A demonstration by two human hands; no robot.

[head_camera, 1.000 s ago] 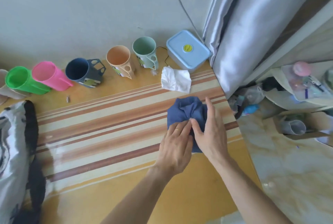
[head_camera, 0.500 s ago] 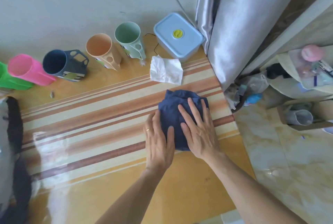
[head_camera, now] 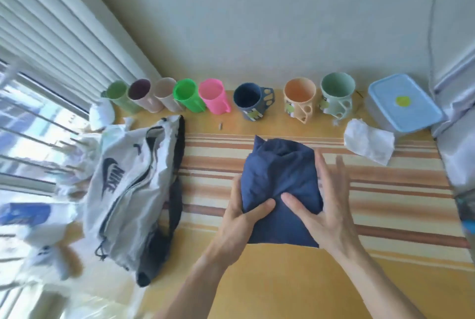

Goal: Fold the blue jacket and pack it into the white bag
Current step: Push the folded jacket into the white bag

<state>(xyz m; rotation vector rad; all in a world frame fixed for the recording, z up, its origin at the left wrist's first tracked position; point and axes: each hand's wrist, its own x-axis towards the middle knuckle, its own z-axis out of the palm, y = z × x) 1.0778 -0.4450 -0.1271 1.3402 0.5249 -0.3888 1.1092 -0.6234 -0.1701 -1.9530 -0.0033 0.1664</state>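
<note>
The table (head_camera: 282,288), yellow with a striped mat across its middle, carries everything here, and the biggest thing on it is the white bag (head_camera: 128,190), lying slumped on its side well out to the left of the hands, with a dark logo on its face, a dark strap trailing along its near edge and a zip line running down it; whether that zip stands open I cannot tell from where it lies. Next in size is the blue jacket (head_camera: 281,185), already brought down to a compact, roughly square bundle sitting on the mat right between the hands, a little lumpy at its far end where a corner pokes up. So the folding looks done, or as near as makes no difference, and the packing has not begun: the bundle and the bag are well apart. The left hand (head_camera: 240,218) cups the bundle's left side with its thumb pressed over the top; the right hand (head_camera: 321,205) lies against the right side, thumb on the cloth and fingers spread and somewhat blurred, so both hands close on the jacket from either side, apparently ready to lift it. What remains, I judge, is to carry it leftward, open the bag and push it in. Beyond the hands a row of cups (head_camera: 213,99) lines the wall.
</note>
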